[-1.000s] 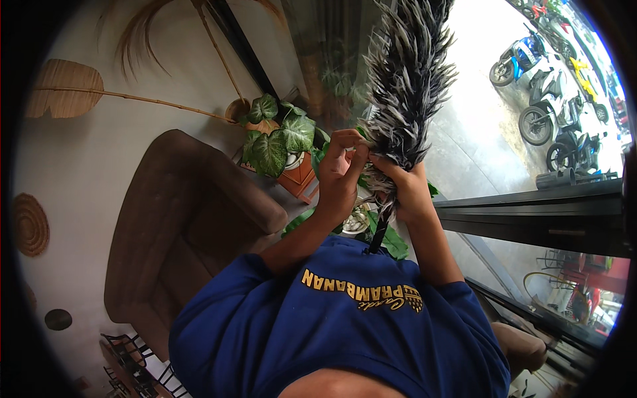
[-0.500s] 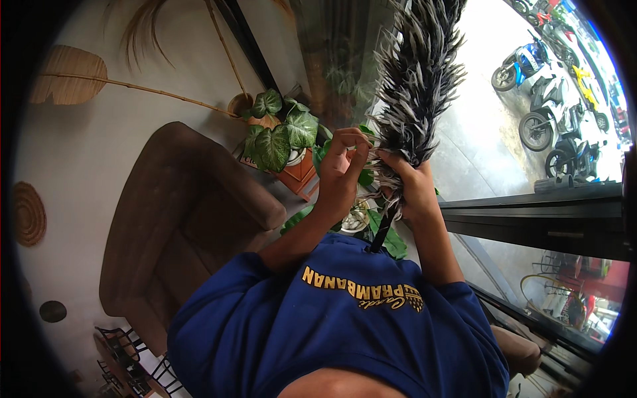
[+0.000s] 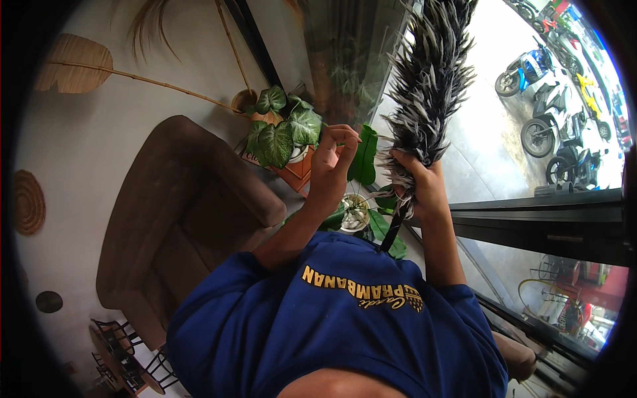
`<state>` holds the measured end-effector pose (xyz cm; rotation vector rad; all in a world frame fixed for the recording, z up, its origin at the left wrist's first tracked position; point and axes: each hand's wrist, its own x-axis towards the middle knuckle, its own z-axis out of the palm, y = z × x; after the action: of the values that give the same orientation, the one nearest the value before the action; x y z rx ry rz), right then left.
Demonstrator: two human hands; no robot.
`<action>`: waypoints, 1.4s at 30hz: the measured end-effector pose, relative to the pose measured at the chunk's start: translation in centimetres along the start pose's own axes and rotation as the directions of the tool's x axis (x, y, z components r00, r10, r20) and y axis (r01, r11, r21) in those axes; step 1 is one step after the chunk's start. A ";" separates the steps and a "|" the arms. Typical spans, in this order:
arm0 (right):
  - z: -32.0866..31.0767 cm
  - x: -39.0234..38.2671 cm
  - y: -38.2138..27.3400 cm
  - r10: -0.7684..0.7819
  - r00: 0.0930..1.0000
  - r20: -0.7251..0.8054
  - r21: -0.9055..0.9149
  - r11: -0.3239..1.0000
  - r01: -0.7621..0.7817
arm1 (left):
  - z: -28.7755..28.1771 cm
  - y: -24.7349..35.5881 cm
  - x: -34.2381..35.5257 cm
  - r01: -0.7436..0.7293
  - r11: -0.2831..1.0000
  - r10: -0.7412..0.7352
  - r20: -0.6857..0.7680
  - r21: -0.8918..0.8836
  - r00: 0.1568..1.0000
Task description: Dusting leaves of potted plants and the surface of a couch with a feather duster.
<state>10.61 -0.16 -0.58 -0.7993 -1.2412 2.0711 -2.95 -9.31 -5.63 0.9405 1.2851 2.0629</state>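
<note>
Duster (image 3: 431, 79): in the head view it's slanting up to the top edge, right of centre, grey-and-black feathers bristling, dark handle (image 3: 395, 229) pointing back toward the blue shirt (image 3: 318, 331).
Right hand (image 3: 423, 186): it's gripping the duster firmly, fingers wrapping the lower feathers, thumb lying across the front.
Left hand (image 3: 334, 156): it's hovering just left of the duster, apart from it, fingers curling, thumb lying close to their tips; whether they're pinching anything thin, I cannot tell.
Plants: one broad green leaf (image 3: 363, 162) is showing between the hands, while a patterned plant (image 3: 275, 140) is spreading beyond the left hand.
Sofa (image 3: 182, 232): brown, it's filling the space beside the left forearm.
Frame (image 3: 531, 219): black, it's running rightward from near the right forearm.
Motorbikes (image 3: 539, 136): they're standing in a row outside, well beyond the duster.
</note>
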 end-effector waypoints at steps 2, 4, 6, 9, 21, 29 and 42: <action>0.0 0.1 0.1 -0.040 0.999 -0.030 -0.018 0.999 0.040 | -0.6 -0.2 0.1 0.020 1.000 -0.020 -0.039 0.015 0.999; -0.1 0.1 0.1 -0.066 0.997 -0.037 0.000 0.998 0.066 | -1.4 -0.4 0.1 0.046 0.998 -0.044 -0.059 0.032 0.997; -0.1 0.2 0.2 -0.081 0.995 -0.051 0.004 0.997 0.081 | -2.4 -0.8 0.0 0.074 0.996 -0.069 -0.085 0.050 0.994; -0.1 0.5 0.4 -0.084 0.995 -0.050 -0.024 0.996 0.083 | -4.4 -1.6 0.1 0.204 0.979 -0.203 -0.178 -0.016 0.963; 0.0 2.1 2.8 -0.118 0.992 -0.038 -0.125 0.986 0.112 | -22.9 -4.5 2.7 -0.047 0.098 -0.385 -0.082 -0.994 0.919; -1.9 4.4 7.1 -0.056 0.998 -0.018 -0.348 0.936 0.047 | -32.2 -6.3 2.5 0.351 0.902 -0.369 -0.024 -0.252 0.929; 2.4 5.0 11.7 0.083 0.996 0.018 -0.174 0.982 -0.079 | -19.1 -9.0 -1.6 0.531 0.835 -0.540 0.403 0.146 0.738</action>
<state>3.52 -2.41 -11.19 -0.9183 -1.4393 2.0633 -16.27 -17.22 -20.14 0.8424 1.1595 1.3025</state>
